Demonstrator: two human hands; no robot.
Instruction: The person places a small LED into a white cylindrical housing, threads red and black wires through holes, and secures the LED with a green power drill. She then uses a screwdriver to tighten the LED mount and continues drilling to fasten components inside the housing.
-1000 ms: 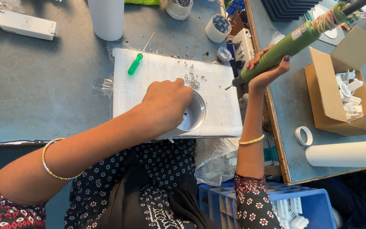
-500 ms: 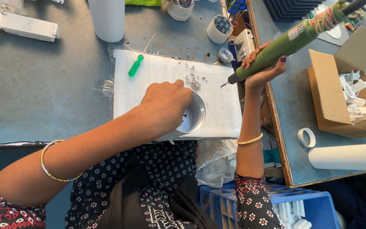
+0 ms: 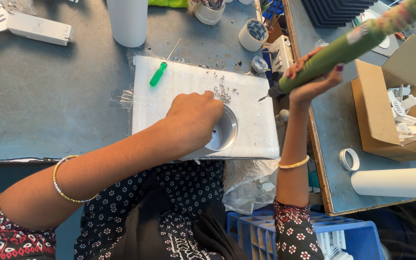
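Observation:
My left hand (image 3: 192, 120) grips a round silver-white lamp housing (image 3: 221, 132) that stands on a white foam pad (image 3: 188, 96), its open mouth facing up. My right hand (image 3: 314, 77) holds a green powered screwdriver (image 3: 347, 45) slanted in the air, its bit tip just off the pad's right edge. A small heap of screws (image 3: 223, 92) lies on the pad above the housing. A green-handled hand screwdriver (image 3: 160, 72) rests at the pad's upper left.
A white cylinder (image 3: 128, 19) and a tape roll (image 3: 252, 34) stand at the back. A cardboard box of white plastic parts (image 3: 393, 115), a white ring (image 3: 348, 159) and a white tube (image 3: 393, 183) sit on the right table. A blue crate (image 3: 290, 236) is below.
My right hand has carried the green powered screwdriver slightly right and up, away from the pad. My left hand stays on the housing.

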